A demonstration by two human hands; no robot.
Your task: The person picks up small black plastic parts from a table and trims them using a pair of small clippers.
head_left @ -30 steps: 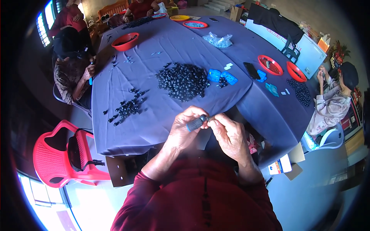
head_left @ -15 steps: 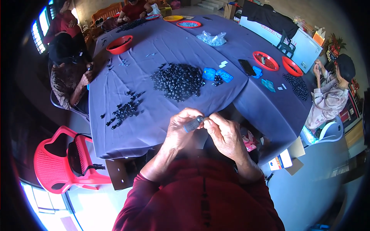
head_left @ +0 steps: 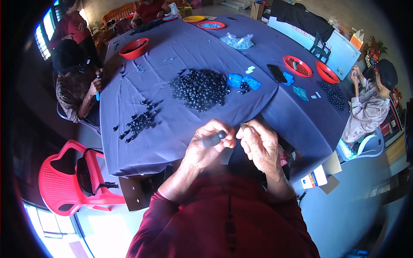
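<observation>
Black round piece (head_left: 222, 134), left hand (head_left: 207, 143) (holding it)

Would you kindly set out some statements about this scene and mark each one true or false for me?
1. The left hand holds a small round black piece. True.
2. The right hand lies flat on the table. False: the right hand is raised close to the left hand, its fingers curled.
3. The black phone lies to the right of the large pile of black pieces. True.
4. That large pile sits inside a bowl. False: it lies directly on the tablecloth.
5. The chair at the lower left is green. False: it is a pinkish-red plastic chair.
</observation>
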